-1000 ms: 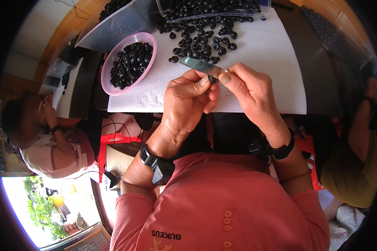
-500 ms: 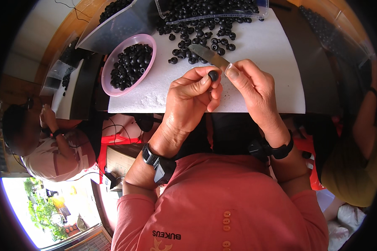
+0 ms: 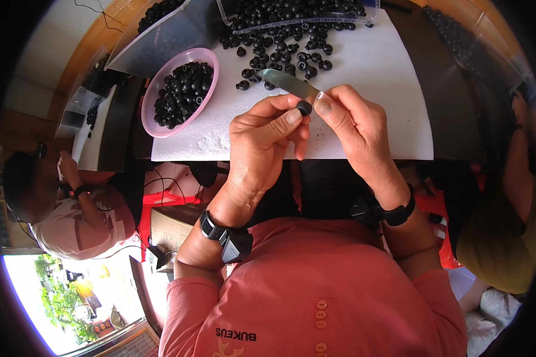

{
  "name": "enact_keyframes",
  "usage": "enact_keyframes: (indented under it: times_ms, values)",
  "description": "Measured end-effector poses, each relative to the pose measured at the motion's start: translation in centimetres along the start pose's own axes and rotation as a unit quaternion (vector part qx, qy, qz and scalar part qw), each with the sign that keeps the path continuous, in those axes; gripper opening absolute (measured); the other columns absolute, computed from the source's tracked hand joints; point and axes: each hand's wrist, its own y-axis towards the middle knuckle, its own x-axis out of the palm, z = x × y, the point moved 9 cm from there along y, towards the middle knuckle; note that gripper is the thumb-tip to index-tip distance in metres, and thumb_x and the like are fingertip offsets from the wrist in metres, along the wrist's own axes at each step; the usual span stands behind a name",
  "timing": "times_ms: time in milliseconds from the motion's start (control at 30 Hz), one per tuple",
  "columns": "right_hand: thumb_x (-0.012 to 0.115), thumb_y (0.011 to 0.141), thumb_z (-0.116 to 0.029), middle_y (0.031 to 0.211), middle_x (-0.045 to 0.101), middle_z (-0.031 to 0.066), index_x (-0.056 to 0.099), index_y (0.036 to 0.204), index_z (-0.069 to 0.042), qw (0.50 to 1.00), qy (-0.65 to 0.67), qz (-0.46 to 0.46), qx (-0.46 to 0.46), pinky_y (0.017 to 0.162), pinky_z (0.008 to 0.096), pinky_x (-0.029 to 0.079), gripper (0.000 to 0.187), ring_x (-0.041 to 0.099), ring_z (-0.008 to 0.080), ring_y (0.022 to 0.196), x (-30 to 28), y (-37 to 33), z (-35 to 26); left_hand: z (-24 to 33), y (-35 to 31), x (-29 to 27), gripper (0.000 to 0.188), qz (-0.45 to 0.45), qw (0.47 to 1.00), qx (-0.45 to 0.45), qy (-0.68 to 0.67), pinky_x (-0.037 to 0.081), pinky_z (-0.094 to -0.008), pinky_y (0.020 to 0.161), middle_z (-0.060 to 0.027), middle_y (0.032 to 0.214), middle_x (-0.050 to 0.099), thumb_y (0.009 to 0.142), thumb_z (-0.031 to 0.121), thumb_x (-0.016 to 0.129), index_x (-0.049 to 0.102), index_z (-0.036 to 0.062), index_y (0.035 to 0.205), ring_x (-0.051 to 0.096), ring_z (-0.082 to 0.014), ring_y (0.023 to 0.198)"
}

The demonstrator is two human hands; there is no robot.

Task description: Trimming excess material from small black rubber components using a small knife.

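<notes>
Between the thumb and fingers of my left hand point(image 3: 262, 131) is a small round black rubber part point(image 3: 304, 107). My right hand point(image 3: 357, 122) grips a knife point(image 3: 289, 82) close to its blade; the handle is hidden in the palm. The blade points up and left, passing just above the black part and behind my left fingertips. Whether its edge touches the part I cannot tell. Beyond the blade, loose black rubber parts point(image 3: 286, 58) of the same kind lie scattered on the white work surface point(image 3: 393, 107).
A pink bowl point(image 3: 147, 113) full of black parts stands left of my hands. At the far side, a clear tub point(image 3: 298, 24) spills more parts, beside a grey translucent bin point(image 3: 155, 44). Co-workers sit to the left point(image 3: 89, 220) and right point(image 3: 506, 238). Dark crumbs point(image 3: 320, 134) lie near my hands.
The knife has tilted flatter, its tip swinging down and left. My left hand has shifted slightly left, and the black part has turned a little between its fingers.
</notes>
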Motion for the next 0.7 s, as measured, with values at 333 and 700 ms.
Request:
enact_keyframes:
  times_ms: [333,700]
  values:
    - [0.063,0.097,-0.018,0.074,0.066,0.0112,0.065,0.09,0.0,0.999,0.028,0.021,-0.013,0.057,0.0299,0.048,0.02,0.062,0.0185,0.062,-0.29,-0.19,0.16,-0.13,0.06,0.02,0.016,-0.002,1.0,0.01,-0.004,0.052,-0.0294,0.049,-0.0151,0.09,0.069,0.094,-0.001,0.061,0.065,-0.0041,0.109,0.066,-0.0199,0.07]
    - [0.062,0.097,-0.017,0.073,0.065,0.0119,0.064,0.09,0.001,1.0,0.004,0.013,-0.01,0.055,0.0303,0.046,0.02,0.061,0.0197,0.061,-0.09,0.01,0.04,-0.04,0.18,0.15,0.017,-0.001,1.0,0.014,0.01,0.053,-0.0293,0.049,-0.0174,0.091,0.069,0.092,-0.003,0.062,0.064,-0.004,0.109,0.068,-0.0218,0.071]
